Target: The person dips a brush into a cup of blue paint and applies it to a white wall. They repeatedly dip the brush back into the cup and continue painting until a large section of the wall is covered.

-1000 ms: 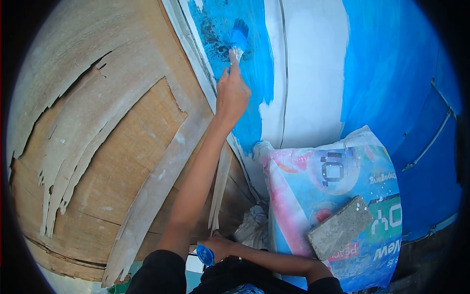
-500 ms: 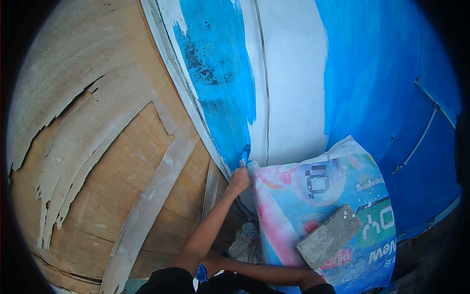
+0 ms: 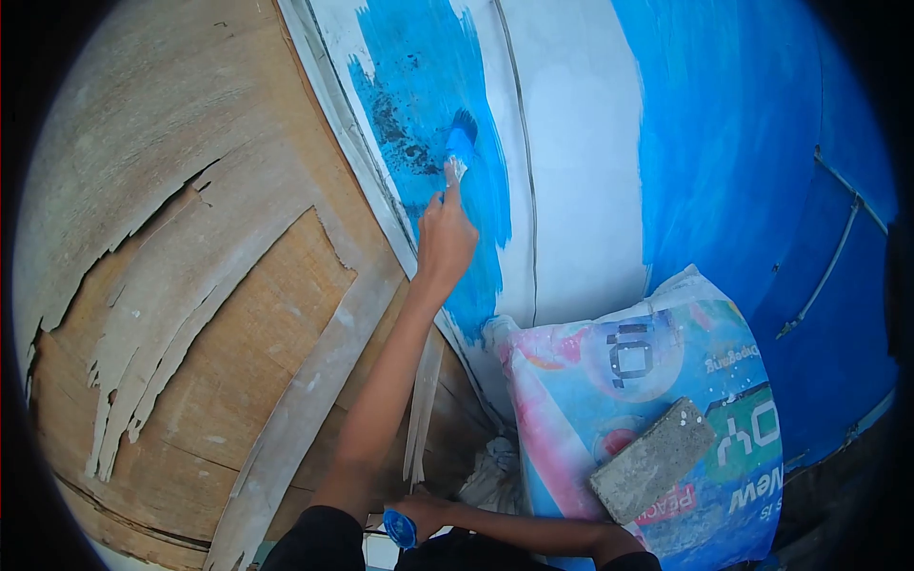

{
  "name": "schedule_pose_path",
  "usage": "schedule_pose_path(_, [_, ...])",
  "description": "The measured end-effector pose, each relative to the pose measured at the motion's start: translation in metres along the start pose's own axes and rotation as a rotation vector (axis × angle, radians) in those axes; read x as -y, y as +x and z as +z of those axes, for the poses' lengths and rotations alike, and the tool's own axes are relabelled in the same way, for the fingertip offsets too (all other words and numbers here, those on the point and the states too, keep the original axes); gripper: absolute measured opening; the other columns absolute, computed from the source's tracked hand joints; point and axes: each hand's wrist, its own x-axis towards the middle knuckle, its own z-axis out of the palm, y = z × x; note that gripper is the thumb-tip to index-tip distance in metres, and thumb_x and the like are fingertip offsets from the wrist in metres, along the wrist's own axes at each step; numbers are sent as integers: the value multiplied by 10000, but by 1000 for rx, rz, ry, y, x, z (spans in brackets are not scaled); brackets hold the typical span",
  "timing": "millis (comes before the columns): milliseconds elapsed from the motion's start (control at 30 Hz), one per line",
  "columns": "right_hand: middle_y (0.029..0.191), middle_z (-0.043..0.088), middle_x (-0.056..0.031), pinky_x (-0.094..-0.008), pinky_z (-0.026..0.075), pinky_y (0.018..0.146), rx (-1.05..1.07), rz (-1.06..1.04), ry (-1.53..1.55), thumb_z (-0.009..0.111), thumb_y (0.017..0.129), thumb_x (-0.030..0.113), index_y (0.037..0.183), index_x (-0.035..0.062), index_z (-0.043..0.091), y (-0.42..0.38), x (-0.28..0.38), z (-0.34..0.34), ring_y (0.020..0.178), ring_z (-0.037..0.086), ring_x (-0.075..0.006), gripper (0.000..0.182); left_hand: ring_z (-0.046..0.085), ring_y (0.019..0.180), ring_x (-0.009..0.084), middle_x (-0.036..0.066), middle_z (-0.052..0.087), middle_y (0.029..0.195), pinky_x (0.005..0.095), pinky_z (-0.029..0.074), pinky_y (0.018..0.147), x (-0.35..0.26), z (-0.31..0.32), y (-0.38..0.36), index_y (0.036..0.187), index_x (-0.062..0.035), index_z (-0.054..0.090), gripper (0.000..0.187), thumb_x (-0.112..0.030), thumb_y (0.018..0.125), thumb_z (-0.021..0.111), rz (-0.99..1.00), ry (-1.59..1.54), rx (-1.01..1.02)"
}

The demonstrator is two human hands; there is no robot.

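Note:
My left hand (image 3: 447, 238) reaches up the wall, closed around a paintbrush (image 3: 462, 143). Its bristles are coated blue and rest against the blue-painted strip (image 3: 438, 57), beside dark mottled patches. Low in the view, my right hand (image 3: 430, 514) crosses in front of my body, its fingers partly hidden. It seems to hold a small container (image 3: 400, 529) with a blue round top, whose lower part is out of sight. Between the strip and a wider blue area (image 3: 724, 143) lies a white wall section (image 3: 581, 162) with a thin dark cord (image 3: 526, 181) running down it.
Torn, peeling plywood (image 3: 228, 333) covers the left side. A printed plastic sheet (image 3: 562, 428) drapes over something at lower right, with a grey concrete block (image 3: 653, 461) on top. A crumpled pale cloth (image 3: 492, 471) lies beside it. A thin pipe (image 3: 838, 252) crosses the right wall.
My left hand has moved the brush up from the strip's lower end to its middle. My right hand and the blue-topped container show more clearly. The view has shifted slightly.

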Motion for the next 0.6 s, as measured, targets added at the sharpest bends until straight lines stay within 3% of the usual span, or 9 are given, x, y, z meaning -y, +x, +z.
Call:
schedule_pose_path(233, [1021,651,-118,-470,385,881,33,62,0,880,471,325,1145,131,578,-3,13,-16,1025,608,-328,763,638,841,479,351,580,996,499,545,739,28,97,-117,1510,52,97,833,85,796,525,-165,126,491])
schedule_pose_path(400, [1059,651,-117,-461,390,887,-77,-42,47,875,471,314,1161,123,579,-6,7,-8,1059,600,-319,775,633,928,471,329,624,1036,518,533,806,53,144,-178,1252,113,500,484,-6,791,588,-361,43,852])
schedule_pose_path(500, [1093,643,-125,-462,387,911,-7,20,35,874,472,324,1208,109,555,-6,15,-17,1081,593,-320,831,625,960,467,317,639,1038,510,512,864,51,134,-160,1081,109,587,343,-29,766,594,-356,-8,774])
schedule_pose_path(600, [1119,607,-142,-491,421,908,-42,51,36,909,406,293,1253,92,502,1,3,4,1089,584,-331,961,624,968,458,316,642,1024,486,504,882,53,119,-109,1198,136,535,487,-16,738,577,-264,33,707])
